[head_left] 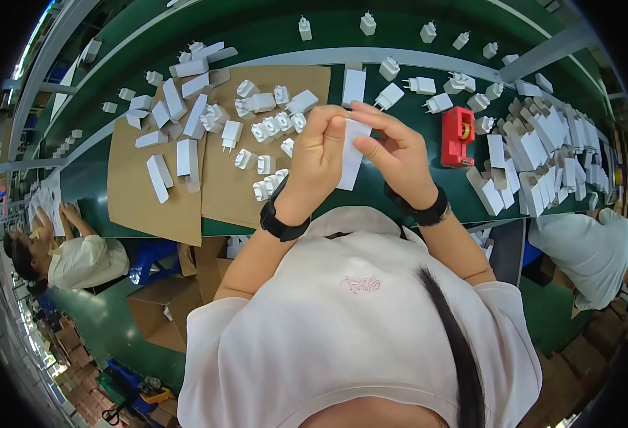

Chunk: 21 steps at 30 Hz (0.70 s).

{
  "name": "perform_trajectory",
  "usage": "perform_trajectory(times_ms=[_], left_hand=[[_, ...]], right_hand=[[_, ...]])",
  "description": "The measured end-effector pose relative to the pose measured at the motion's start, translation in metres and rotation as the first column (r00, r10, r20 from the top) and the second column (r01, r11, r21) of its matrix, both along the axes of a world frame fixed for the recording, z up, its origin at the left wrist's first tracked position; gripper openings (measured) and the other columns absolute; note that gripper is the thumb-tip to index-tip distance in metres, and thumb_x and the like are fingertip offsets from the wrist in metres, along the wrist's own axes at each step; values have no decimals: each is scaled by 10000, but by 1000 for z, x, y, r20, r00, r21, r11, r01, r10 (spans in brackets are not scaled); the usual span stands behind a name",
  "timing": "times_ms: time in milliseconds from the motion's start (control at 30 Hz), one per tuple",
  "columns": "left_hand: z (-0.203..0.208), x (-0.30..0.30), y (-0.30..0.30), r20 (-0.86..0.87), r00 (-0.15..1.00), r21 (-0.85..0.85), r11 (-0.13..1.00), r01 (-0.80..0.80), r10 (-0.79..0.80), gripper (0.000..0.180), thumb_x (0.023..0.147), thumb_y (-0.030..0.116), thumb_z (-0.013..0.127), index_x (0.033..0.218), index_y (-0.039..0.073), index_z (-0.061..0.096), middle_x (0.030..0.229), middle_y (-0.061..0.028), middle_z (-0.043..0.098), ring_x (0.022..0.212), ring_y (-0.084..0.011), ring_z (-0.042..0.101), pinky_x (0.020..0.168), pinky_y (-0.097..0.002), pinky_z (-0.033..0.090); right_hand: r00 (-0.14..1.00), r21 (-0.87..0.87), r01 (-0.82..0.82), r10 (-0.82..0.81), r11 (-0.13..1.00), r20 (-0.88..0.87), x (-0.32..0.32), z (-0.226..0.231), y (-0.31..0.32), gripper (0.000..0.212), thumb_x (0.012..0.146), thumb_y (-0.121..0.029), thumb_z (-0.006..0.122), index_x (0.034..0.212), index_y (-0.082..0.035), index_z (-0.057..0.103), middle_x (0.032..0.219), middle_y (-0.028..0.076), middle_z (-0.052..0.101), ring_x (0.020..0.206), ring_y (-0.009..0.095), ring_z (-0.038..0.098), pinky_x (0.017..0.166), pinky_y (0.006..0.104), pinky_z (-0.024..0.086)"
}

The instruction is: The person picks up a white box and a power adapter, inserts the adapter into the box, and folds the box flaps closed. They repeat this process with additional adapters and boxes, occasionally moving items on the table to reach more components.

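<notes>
A narrow white carton [353, 158] is held upright in front of my chest, between my two hands. My left hand [317, 158] is closed along its left side, with the thumb up near its top end. My right hand [397, 151] bends its fingers over the top end and presses the thumb to the front face. The top end is mostly hidden behind the fingers. White plug adapters [264, 132] lie in a loose group on brown cardboard just left of my left hand. Another white carton [354, 87] lies on the green table beyond my hands.
Open white cartons [178, 100] lie scattered at the left on the brown cardboard [143, 196]. A red tape dispenser [458, 137] stands right of my right hand, before a large pile of cartons [542, 153]. More adapters [439, 103] lie behind it. People sit at both sides.
</notes>
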<state>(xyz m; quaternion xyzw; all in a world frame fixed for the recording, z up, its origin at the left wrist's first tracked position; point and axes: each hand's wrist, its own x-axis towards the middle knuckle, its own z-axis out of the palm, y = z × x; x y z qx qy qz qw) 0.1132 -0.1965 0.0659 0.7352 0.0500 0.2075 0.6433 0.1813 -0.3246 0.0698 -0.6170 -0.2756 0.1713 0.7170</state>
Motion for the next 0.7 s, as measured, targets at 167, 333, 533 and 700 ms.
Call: perform_trajectory(times_ms=[167, 333, 533, 700], left_hand=[[-5, 13, -6, 7, 997, 133, 988, -79, 79, 279, 949, 226, 358, 1113, 9, 417, 1017, -126, 465, 930, -207, 474, 834, -299, 378], [-7, 17, 27, -285, 940, -127, 964, -233, 190, 434, 933, 281, 391, 1263, 9, 318, 1197, -154, 418, 965, -204, 499, 837, -308, 397], [-25, 6, 78, -420, 709, -94, 750, -655, 567, 380, 861, 191, 547, 1181, 27, 425, 1063, -76, 489, 892, -156, 516, 775, -275, 441], [-39, -23, 110, -464, 522, 176, 652, -738, 716, 363, 854, 206, 545, 1163, 43, 444, 1045, -50, 484, 887, -134, 494, 764, -274, 422]], right_hand=[[970, -290, -242, 233, 926, -66, 44, 13, -7, 283, 762, -38, 645, 1035, 6, 586, 968, 87, 612, 874, 113, 572, 758, 223, 459], [981, -501, -190, 176, 844, -76, 224, -7, -21, 263, 775, -64, 594, 1030, -6, 570, 896, 63, 617, 785, 129, 596, 621, 269, 510], [998, -630, 29, -52, 776, -18, 423, -98, -46, 308, 734, -164, 637, 1023, -62, 596, 938, 103, 618, 793, 214, 608, 638, 329, 518], [579, -512, 756, -51, 407, 814, 473, -91, -30, 456, 725, -257, 645, 1147, -121, 538, 1120, 162, 557, 1035, 338, 520, 885, 404, 420]])
